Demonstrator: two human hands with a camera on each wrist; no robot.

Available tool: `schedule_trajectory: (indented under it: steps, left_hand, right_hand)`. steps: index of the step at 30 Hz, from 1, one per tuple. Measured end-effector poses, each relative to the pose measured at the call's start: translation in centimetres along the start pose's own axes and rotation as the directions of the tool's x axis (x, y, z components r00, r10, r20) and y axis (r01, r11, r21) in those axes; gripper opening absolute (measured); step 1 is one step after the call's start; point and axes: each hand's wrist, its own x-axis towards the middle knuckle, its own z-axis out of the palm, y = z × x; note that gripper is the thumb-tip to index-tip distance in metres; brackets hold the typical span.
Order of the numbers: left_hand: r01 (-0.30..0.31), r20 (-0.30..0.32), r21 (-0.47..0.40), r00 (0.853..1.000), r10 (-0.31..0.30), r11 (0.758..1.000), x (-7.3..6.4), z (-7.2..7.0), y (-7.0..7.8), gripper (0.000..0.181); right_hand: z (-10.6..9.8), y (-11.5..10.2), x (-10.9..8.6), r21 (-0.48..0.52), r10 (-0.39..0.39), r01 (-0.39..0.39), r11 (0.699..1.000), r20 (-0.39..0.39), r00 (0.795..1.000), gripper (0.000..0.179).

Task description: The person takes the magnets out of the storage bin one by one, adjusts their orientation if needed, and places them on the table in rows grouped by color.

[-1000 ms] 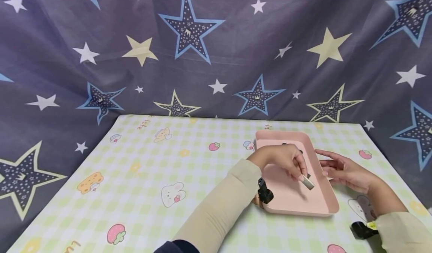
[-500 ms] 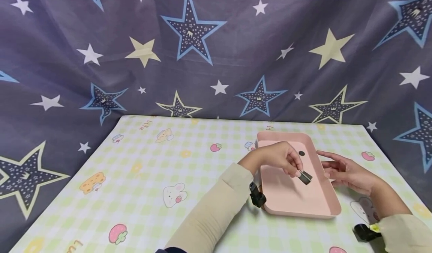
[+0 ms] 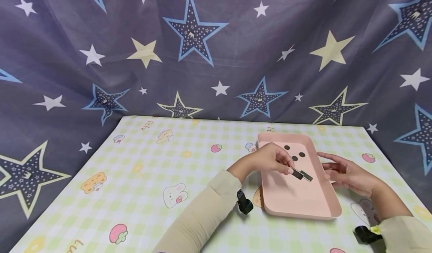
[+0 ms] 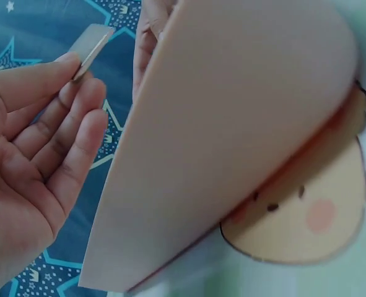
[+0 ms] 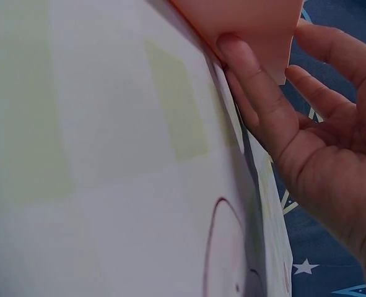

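My left hand (image 3: 271, 159) pinches a thin flat rectangular plate (image 3: 296, 174) between thumb and fingertips, above the pink tray (image 3: 297, 202). In the left wrist view the same plate looks silvery with a pale edge, its end pointing up and away. A second dark rectangular plate (image 3: 306, 176) shows just to the right of the held one in the head view; whether the two touch I cannot tell. My right hand (image 3: 351, 174) rests its fingertips against the tray's outer right wall, fingers loosely spread. The right wrist view shows a finger on that wall.
Several dark round discs, one a disc (image 3: 302, 154), lie toward the tray's far end. A checked cloth (image 3: 199, 193) with cartoon prints covers the table. Behind it hangs a dark star-patterned curtain (image 3: 233, 61).
Holding the plate, my left hand has drawn leftward, uncovering the round discs and the second rectangular plate. The right hand stays at the tray's side.
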Motion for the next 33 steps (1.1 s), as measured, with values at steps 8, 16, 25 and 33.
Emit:
schedule_trajectory:
  steps: [8,16,25,33]
  left_hand:
    - [-0.066,-0.096,-0.058,0.994,0.060,0.996,-1.4,-1.0,-0.2,0.009]
    - [-0.080,-0.143,-0.089,0.987,0.067,0.993,-3.0,-2.0,-0.4,0.012]
    - [-0.117,-0.193,-0.089,0.976,0.098,0.989,-4.7,-3.1,-0.9,0.012]
    - [-0.136,-0.237,-0.120,0.966,0.104,0.983,-6.2,-4.0,-1.5,0.011]
  right_hand:
    - [-0.1,-0.1,0.0,0.002,-0.012,0.012,1.000,0.006,1.000,0.064]
    - [0.1,-0.2,0.1,-0.011,-0.001,0.001,1.000,-0.006,1.000,0.063]
    - [0.2,-0.4,0.0,-0.019,0.003,-0.003,1.000,-0.011,1.000,0.064]
    - [0.3,-0.4,-0.1,-0.020,0.015,-0.016,1.000,-0.026,1.000,0.063]
